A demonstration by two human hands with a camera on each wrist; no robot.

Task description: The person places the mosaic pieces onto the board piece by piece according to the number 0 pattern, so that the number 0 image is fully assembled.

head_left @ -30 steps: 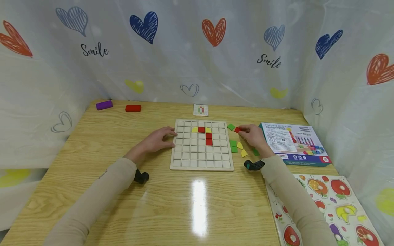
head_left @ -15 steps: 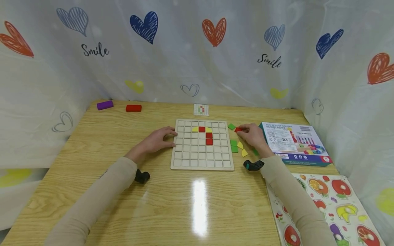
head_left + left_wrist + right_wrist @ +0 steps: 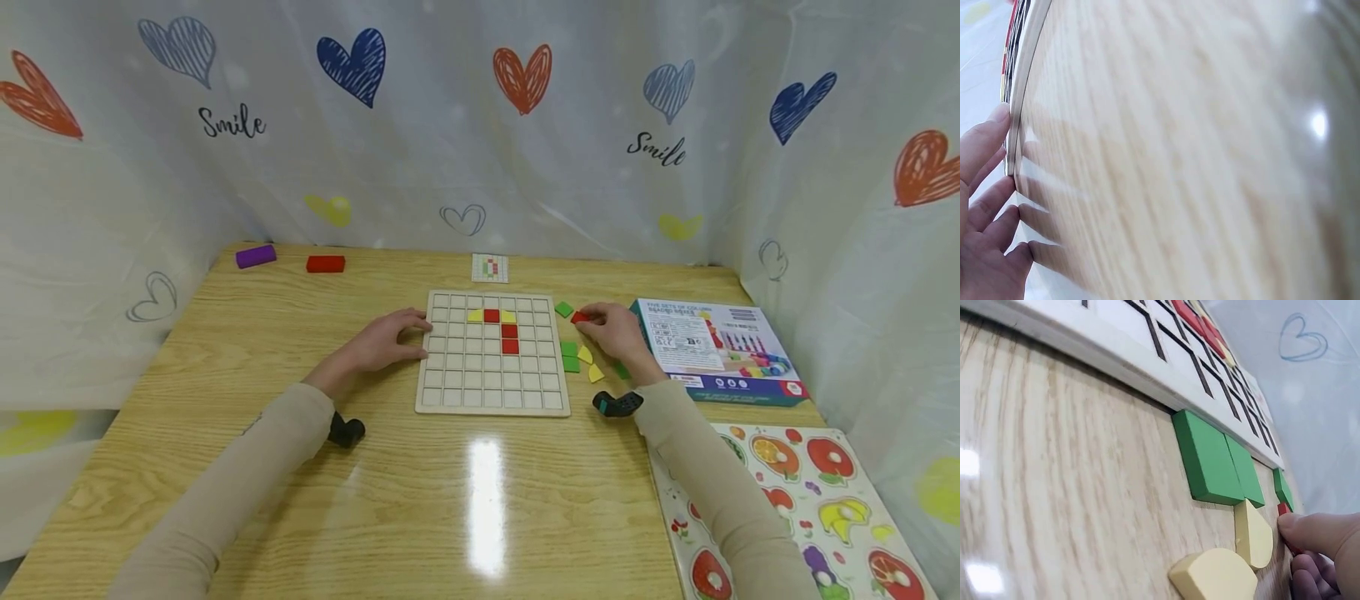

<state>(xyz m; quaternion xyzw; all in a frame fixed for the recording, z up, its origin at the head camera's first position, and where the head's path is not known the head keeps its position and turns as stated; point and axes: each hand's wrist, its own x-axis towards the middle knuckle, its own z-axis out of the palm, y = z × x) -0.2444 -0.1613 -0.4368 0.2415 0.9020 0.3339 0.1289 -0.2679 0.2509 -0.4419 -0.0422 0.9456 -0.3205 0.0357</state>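
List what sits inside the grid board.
Inside the board: three red tiles and two yellow pieces, forming a hook. Other cells show empty; none is covered by the hands.

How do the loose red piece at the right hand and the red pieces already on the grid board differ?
The red piece lies on the table right of the grid board, pinched by the right hand; the three red pieces on the board sit in cells, untouched. It is single; they form a connected group. All share one colour.

The right hand is hiding most of the red tile; the pattern card is staying too small to read.
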